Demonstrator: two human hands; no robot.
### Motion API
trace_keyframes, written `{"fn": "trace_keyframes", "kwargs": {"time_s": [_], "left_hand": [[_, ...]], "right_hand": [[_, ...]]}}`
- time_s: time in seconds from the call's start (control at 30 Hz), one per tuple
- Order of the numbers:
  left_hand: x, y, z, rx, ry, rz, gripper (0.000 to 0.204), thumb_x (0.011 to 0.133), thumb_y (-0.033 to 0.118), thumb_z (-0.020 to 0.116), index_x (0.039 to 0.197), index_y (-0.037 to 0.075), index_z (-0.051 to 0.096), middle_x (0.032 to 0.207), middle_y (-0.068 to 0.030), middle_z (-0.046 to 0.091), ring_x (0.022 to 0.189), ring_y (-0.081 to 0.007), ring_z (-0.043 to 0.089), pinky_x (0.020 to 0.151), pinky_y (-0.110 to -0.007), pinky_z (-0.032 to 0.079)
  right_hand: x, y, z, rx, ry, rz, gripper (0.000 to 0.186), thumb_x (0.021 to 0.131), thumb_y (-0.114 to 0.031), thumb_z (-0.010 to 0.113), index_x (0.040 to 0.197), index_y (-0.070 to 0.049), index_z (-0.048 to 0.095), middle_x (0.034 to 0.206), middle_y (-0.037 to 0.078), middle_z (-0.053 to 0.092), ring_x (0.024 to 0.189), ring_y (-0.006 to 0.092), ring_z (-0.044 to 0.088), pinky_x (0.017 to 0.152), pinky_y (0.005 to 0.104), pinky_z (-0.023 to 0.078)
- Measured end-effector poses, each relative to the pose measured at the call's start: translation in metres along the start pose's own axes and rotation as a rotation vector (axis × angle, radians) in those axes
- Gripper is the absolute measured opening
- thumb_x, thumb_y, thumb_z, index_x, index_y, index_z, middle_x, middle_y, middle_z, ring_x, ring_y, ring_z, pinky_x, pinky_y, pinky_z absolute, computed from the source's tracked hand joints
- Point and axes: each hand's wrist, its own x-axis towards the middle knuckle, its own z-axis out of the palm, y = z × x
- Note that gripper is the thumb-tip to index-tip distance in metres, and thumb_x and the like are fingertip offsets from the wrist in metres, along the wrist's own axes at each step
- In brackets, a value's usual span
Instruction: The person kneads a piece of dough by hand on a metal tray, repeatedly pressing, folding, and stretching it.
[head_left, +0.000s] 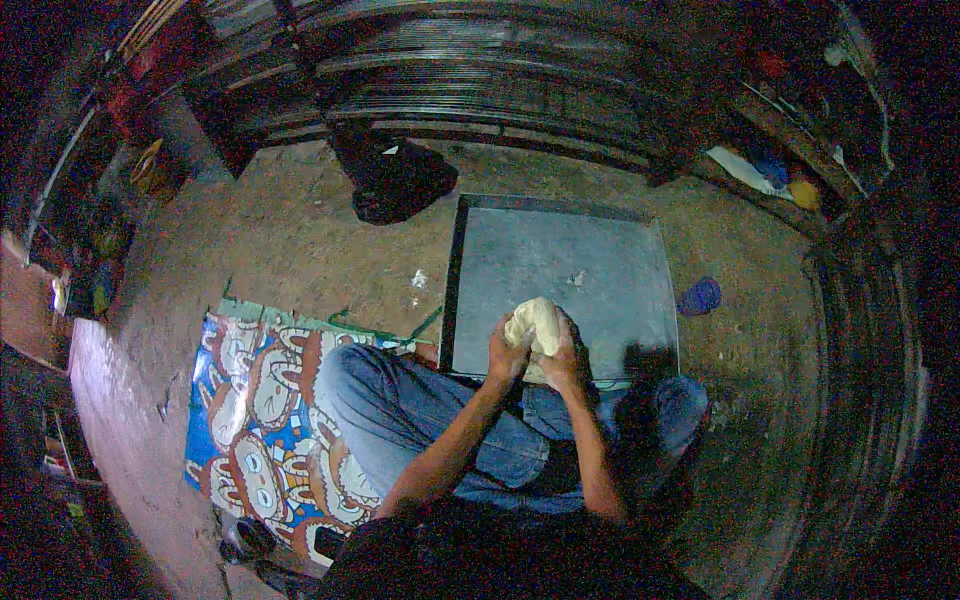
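Between my two hands is a pale, rounded lump of dough (pixel 540 320), held over the near edge of a flat grey board (pixel 560 245) with a dark raised rim. My left hand (pixel 506 352) wraps the dough's left side, and my right hand (pixel 566 362) closes round its right side. Both thumbs press toward the middle of the lump. Whether the dough's underside touches the board is hidden by my hands. A small whitish smear (pixel 577 278) shows on the board beyond the dough.
My crossed legs in blue jeans (pixel 440 420) border the board's near side. A patterned mat (pixel 265 400) lies at left. Beyond the board sits a black bag (pixel 400 180); a purple cup-like object (pixel 700 296) is to its right. Slatted wood (pixel 450 70) closes off the far side.
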Motion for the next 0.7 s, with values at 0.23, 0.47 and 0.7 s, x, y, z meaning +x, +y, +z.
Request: {"fn": "trace_keyframes", "kwargs": {"time_s": [0.23,0.47,0.7], "left_hand": [[-0.004,0.007,-0.003,0.232,-0.047,0.15,0.052,0.086,0.02,0.071,0.123,0.0,0.042,0.105,-0.0149,0.063,0.096,-0.0226,0.061,0.086,-0.034,0.05],[-0.013,0.052,-0.004,0.155,-0.277,0.073,0.032,0.094,0.02,0.059,0.12,0.003,0.052,0.103,-0.0131,0.067,0.095,-0.0189,0.064,0.085,-0.033,0.05],[-0.025,0.098,-0.029,0.636,-0.264,0.473,0.021,0.087,0.014,0.066,0.1,-0.001,0.068,0.095,-0.0161,0.07,0.088,-0.0238,0.069,0.08,-0.032,0.052]], "right_hand": [[-0.005,0.038,0.011,0.96,-0.114,0.159,0.085,0.072,0.006,0.071,0.146,-0.01,0.034,0.138,0.007,0.048,0.123,0.0272,0.051,0.102,0.0407,0.045],[-0.011,0.1,0.033,1.159,-0.02,0.177,0.053,0.087,-0.011,0.058,0.138,-0.012,0.044,0.124,0.011,0.056,0.112,0.0303,0.058,0.087,0.0449,0.055],[-0.015,0.076,0.041,2.066,-0.312,0.505,0.043,0.098,-0.047,0.041,0.113,-0.011,0.058,0.096,0.007,0.063,0.084,0.025,0.062,0.067,0.0422,0.055]]}}
